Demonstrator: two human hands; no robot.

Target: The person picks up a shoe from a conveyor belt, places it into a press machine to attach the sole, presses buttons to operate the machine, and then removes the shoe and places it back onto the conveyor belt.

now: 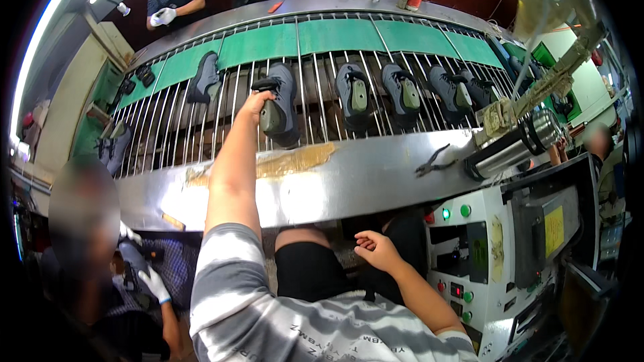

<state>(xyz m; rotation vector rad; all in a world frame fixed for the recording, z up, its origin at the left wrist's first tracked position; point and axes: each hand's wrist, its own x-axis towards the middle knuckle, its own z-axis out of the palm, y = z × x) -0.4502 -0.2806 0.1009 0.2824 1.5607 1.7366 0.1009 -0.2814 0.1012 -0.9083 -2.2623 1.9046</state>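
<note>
Pinching the grey shoe (pixel 286 104) at its left edge is the left hand (pixel 257 102); the right hand (pixel 379 251) is loosely curled.

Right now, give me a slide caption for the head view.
Left hand grips a gray shoe at the rod conveyor, right hand near black shorts, other shoes alongside.

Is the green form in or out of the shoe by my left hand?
In: the form sits inside the shoe, showing at its opening.

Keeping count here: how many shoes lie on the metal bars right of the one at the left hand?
4, running rightward: first shoe, second shoe, third shoe, fourth shoe close beside the third; far right may hide more.
</note>
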